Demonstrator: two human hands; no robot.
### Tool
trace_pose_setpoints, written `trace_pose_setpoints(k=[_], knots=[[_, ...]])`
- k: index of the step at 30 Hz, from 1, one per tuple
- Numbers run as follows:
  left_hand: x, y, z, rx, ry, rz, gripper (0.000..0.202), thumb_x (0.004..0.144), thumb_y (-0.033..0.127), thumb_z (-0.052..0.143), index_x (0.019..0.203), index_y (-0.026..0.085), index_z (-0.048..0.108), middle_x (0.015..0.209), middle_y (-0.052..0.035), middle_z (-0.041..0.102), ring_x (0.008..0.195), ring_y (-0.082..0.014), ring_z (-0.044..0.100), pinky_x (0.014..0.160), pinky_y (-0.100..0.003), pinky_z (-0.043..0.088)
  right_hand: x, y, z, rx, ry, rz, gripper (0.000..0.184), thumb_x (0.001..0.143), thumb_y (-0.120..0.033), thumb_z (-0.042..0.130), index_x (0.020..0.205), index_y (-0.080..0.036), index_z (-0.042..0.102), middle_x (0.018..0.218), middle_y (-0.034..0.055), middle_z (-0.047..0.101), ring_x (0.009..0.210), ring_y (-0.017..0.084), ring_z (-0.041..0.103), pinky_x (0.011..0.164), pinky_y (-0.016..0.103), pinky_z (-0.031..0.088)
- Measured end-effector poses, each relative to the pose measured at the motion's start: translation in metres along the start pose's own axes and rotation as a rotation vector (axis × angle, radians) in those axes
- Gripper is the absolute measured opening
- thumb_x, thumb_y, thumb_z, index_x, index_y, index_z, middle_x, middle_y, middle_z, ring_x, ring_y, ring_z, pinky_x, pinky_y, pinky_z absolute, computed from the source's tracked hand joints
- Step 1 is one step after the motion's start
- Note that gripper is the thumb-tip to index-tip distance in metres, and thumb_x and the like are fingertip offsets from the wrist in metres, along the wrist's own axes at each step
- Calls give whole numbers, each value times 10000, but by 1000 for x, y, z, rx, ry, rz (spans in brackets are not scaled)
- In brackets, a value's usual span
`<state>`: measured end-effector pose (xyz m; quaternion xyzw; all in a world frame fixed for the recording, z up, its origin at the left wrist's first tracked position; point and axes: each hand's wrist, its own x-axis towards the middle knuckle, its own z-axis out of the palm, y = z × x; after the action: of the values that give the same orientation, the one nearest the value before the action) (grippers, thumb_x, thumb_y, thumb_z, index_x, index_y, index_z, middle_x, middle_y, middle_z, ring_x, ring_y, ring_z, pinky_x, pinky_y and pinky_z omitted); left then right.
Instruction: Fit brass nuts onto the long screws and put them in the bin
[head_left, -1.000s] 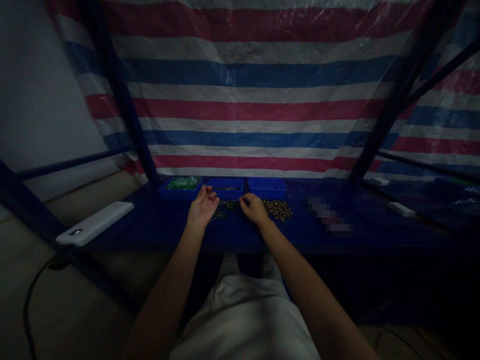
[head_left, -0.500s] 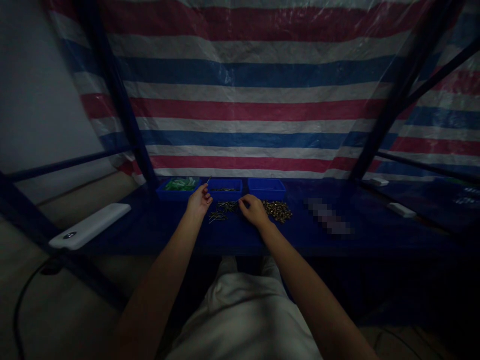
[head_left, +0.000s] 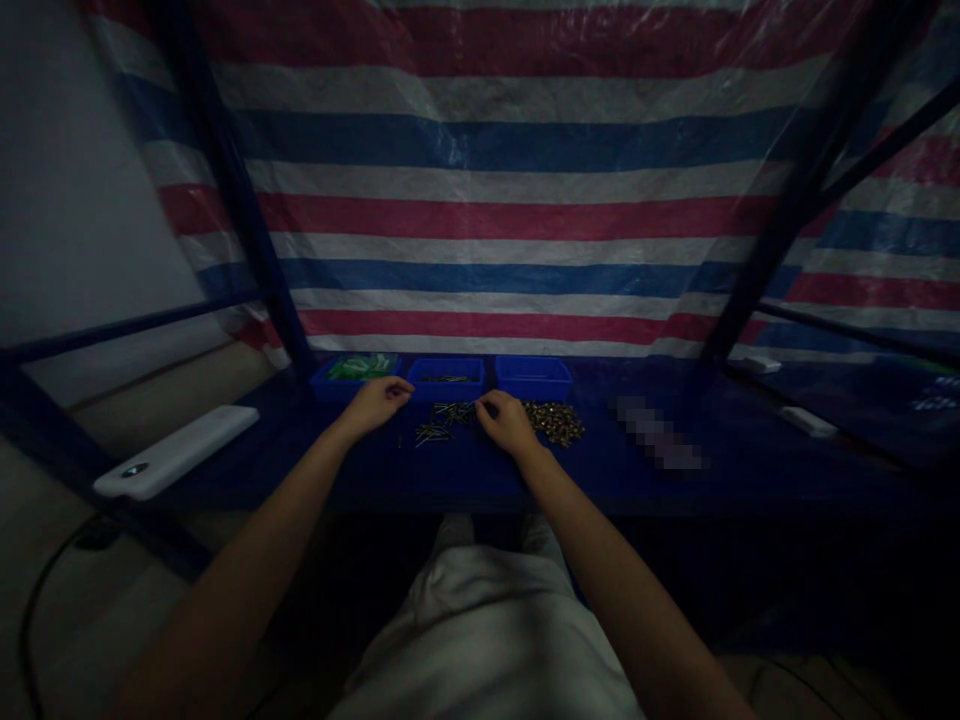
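My left hand [head_left: 377, 398] reaches toward the gap between the left blue bin [head_left: 357, 374] with green pieces and the middle blue bin [head_left: 445, 377]; its fingers are curled together, and what they hold is too small to see. My right hand [head_left: 506, 418] rests knuckles-up on the blue table, its fingertips pinched at a loose pile of dark screws [head_left: 442, 422]. A heap of brass-coloured screws [head_left: 556, 420] lies just right of that hand. A third blue bin [head_left: 534, 376] stands behind it.
A white flat device [head_left: 174, 451] lies at the table's left end. Dark blue frame posts [head_left: 232, 190] rise on both sides in front of a striped tarpaulin [head_left: 495, 200]. Small white blocks [head_left: 808, 421] sit at the far right. A cable [head_left: 45, 590] runs along the floor.
My left hand lifted a thin screw up beside the middle bin, then swung left and down toward the bins' front edge. My right hand stayed on the dark screw pile.
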<state>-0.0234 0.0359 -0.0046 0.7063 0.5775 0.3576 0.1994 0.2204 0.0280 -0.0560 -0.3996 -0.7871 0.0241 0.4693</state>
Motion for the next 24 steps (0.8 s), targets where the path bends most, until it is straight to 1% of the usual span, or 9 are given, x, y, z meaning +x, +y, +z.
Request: trace_pose_setpoints(k=[2, 5, 7, 9, 13, 17, 21, 24], knots=[[-7, -8, -7, 204, -108, 154, 155, 662, 247, 577, 778, 176, 650, 790, -37, 650, 741, -170, 577, 729, -292, 434, 0, 0, 0, 6, -4, 2, 142, 818, -204, 484, 735, -169, 594, 749, 53, 621, 735, 152, 569, 712, 263, 426], [-15, -18, -12, 362, -278, 341, 156, 709, 217, 521, 814, 193, 633, 917, -43, 626, 895, -177, 546, 852, -315, 397, 0, -1, 0, 8, -6, 0, 143, 818, -208, 485, 729, -173, 592, 741, 46, 617, 724, 148, 568, 705, 258, 425], [-19, -24, -12, 414, -359, 406, 172, 740, 218, 495, 865, 201, 612, 952, -41, 603, 931, -174, 519, 868, -316, 383, -1, -2, -1, 5, -5, -2, 147, 818, -207, 485, 719, -174, 588, 730, 42, 613, 711, 145, 565, 698, 256, 423], [-22, -27, -11, 453, -405, 435, 178, 756, 214, 484, 901, 204, 586, 966, -41, 582, 926, -172, 501, 849, -310, 380, -1, -3, -1, -2, -8, 2, 150, 816, -207, 486, 710, -171, 586, 717, 42, 609, 698, 146, 563, 685, 255, 419], [-26, -27, -8, 529, -422, 450, 123, 778, 186, 444, 846, 188, 547, 895, -47, 553, 824, -164, 485, 780, -300, 367, 0, -2, -1, -5, -16, 11, 144, 812, -205, 490, 713, -168, 588, 720, 45, 610, 698, 149, 564, 686, 257, 415], [-33, -22, -8, 527, -417, 483, 146, 822, 189, 371, 823, 188, 517, 826, -43, 524, 737, -156, 459, 704, -287, 348, 0, -1, 0, -1, -24, 14, 134, 809, -203, 497, 715, -175, 589, 737, 42, 614, 711, 146, 566, 697, 254, 416], [-40, -18, -13, 494, -400, 490, 147, 824, 199, 390, 897, 199, 517, 880, -48, 529, 768, -162, 453, 693, -281, 337, 0, -2, -1, -2, -25, 18, 140, 811, -204, 495, 714, -176, 592, 726, 42, 616, 702, 149, 566, 688, 260, 420], [-43, -16, -14, 480, -425, 517, 202, 828, 183, 383, 975, 213, 520, 932, -48, 530, 817, -164, 454, 718, -278, 335, -1, -2, 0, -9, -28, 19, 144, 812, -206, 495, 716, -175, 597, 715, 40, 615, 694, 146, 566, 673, 256, 419]])
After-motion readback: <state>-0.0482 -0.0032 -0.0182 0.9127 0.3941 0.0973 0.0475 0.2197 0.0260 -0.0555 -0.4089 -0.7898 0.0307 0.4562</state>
